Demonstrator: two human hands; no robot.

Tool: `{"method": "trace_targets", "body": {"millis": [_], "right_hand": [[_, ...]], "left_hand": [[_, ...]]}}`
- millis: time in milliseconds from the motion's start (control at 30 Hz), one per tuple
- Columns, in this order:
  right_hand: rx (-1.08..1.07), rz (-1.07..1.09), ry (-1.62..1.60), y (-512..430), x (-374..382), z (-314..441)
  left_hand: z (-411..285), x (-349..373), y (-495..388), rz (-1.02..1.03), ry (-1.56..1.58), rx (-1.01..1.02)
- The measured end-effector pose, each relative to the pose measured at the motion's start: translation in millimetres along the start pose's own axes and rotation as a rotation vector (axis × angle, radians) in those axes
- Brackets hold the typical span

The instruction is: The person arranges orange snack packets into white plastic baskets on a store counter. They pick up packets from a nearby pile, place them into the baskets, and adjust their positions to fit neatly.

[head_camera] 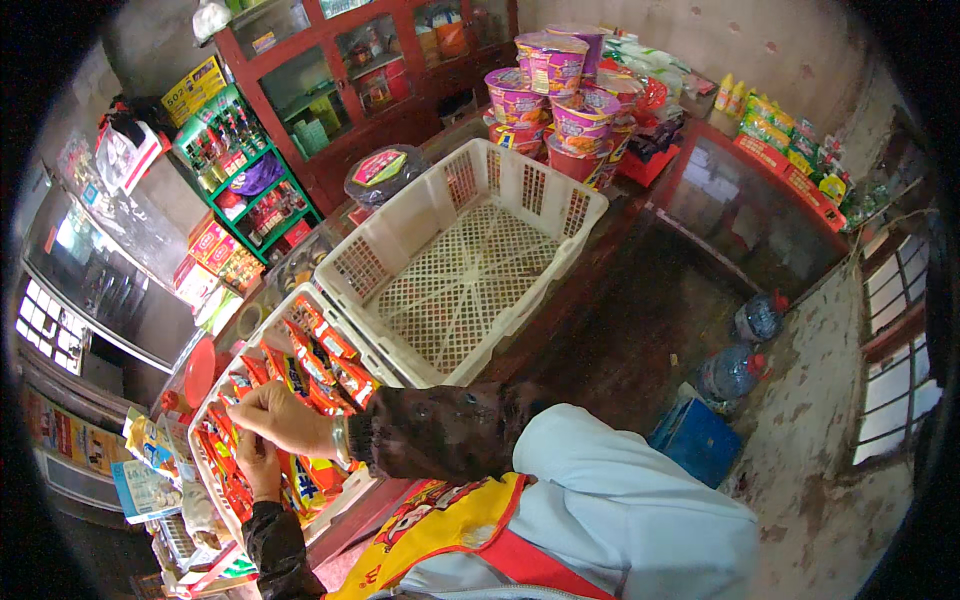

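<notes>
Both of my hands are over a white plastic crate [215, 390] packed with orange-red snack packets [311, 472]. My right hand [289, 420], a watch at its wrist and a dark sleeve behind it, has its fingers curled together above the packets. Just below it is my left hand [260, 469], low among the packets, its fingertips close to the right hand's. Whether either hand grips a packet is hidden by the fingers. Beside this crate stands a second white crate [461, 289] with a lattice floor and no goods visible inside.
Stacked instant-noodle tubs [551, 64] stand behind the second crate, near a wrapped round tray [382, 176]. A green rack [251, 184] of small goods stands at left, before a red glass-fronted cabinet [337, 75]. Water jugs [731, 373] and a blue box [697, 439] are on the floor at right.
</notes>
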State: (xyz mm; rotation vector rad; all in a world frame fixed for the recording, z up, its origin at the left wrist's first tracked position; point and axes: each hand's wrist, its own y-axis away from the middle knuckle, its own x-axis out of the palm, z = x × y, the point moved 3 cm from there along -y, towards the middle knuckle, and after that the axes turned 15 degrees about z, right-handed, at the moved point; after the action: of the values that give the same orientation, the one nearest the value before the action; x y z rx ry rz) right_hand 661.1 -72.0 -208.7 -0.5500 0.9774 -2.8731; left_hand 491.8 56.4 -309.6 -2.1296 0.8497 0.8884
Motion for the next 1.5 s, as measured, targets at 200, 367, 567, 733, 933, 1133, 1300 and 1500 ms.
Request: {"method": "trace_targets", "body": {"millis": [200,367,567,733,933,1133,1300,1500], "right_hand": [[0.112,0.082,0.06,37,-45,76],[0.346,-0.108,0.238,98,-124,82],[0.459,-0.338,0.627,169,-210,149],[0.376,-0.405,0.978,184,-258,167],[0.472,-0.325,1.263,184,-274,158],[0.482,-0.25,1.461,188,-264,142],[0.542,-0.281,1.471,187,-267,131],[0.586,-0.253,1.433,187,-269,130]], "left_hand": [[-23,-12,-3,0.007,-0.254,0.069],[4,-14,11,0.052,-0.303,0.004],[-39,-13,-5,0.095,-0.244,-0.06],[-88,-3,-20,0.097,-0.115,0.003],[-157,51,-58,0.117,-0.051,0.155],[-238,109,-80,0.237,-0.065,0.308],[-280,150,-99,0.387,0.029,0.321],[-325,193,-149,0.433,0.156,0.484]]}}
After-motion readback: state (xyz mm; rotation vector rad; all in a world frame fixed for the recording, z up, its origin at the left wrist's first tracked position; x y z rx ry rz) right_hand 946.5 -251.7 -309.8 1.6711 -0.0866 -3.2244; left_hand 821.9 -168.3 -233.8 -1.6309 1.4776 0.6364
